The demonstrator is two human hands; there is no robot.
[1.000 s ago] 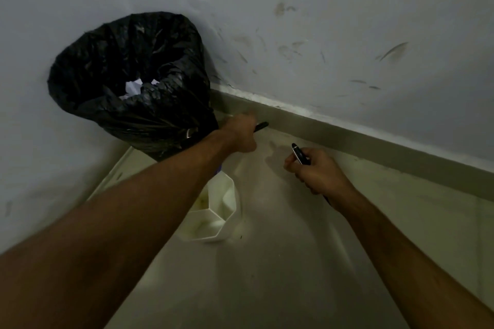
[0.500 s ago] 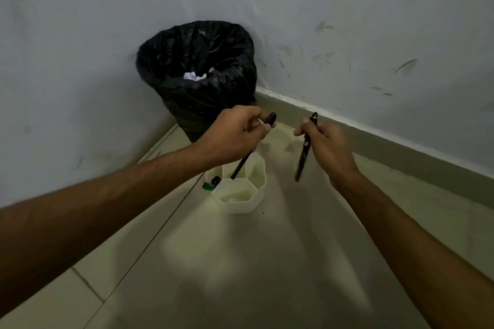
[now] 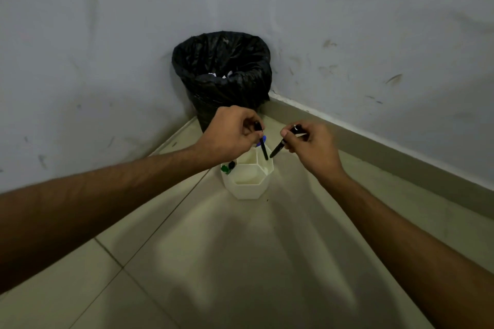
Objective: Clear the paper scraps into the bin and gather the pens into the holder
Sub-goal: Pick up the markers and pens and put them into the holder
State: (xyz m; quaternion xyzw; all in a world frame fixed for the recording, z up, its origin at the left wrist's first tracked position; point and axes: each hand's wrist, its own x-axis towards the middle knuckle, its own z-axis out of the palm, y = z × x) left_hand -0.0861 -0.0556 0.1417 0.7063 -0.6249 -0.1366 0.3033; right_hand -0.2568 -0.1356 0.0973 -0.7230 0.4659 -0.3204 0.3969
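Here both hands hover over the white hexagonal holder [image 3: 250, 188], which stands on the floor [image 3: 240, 262] just near of the black-lined bin [image 3: 222, 61]; white paper scraps [image 3: 212, 74] show inside the bin. The left hand [image 3: 230, 132] pinches the left pen [image 3: 264, 148] by its top in curled fingers [image 3: 250, 123], long axis almost upright, tip just above or inside the holder's far compartment; which one I cannot tell. The right hand [image 3: 314, 145] pinches the right pen [image 3: 278, 148] near its cap, tilted, tip pointing down and left toward the same opening. The holder lies straight below the left pen and down-left of the right one, so the left seems closer to dropping. Capped pens [image 3: 227, 167] stand in the holder's left compartment.
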